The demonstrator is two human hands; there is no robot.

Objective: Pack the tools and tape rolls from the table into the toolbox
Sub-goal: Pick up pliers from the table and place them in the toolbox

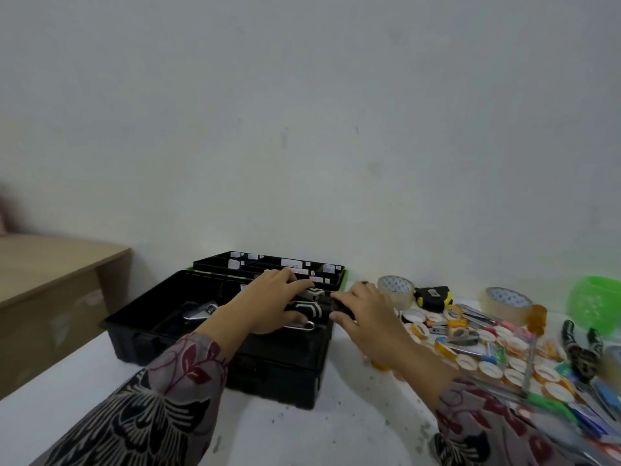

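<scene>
An open black toolbox point(279, 375) sits on the white table point(302, 432), its lid tray point(268, 267) leaning at the back. Over its right side my left hand point(265, 301) grips black-and-white tool handles point(311, 306). My right hand point(366, 317) pinches the dark end of the same tools at the box's right edge. A silver tool point(200, 312) lies inside the box on the left, and a metal wrench point(300, 327) lies under my left hand. Many small tape rolls point(487, 368) and two clear tape rolls point(396, 290) point(509, 302) crowd the table to the right.
A yellow-black tape measure point(433, 297), pliers point(583, 351), an orange-handled screwdriver point(536, 326) and a green-handled tool point(544, 401) lie among the rolls. A green ball-like object point(596, 307) stands far right. A wooden cabinet point(50, 297) is at left, a plain wall behind.
</scene>
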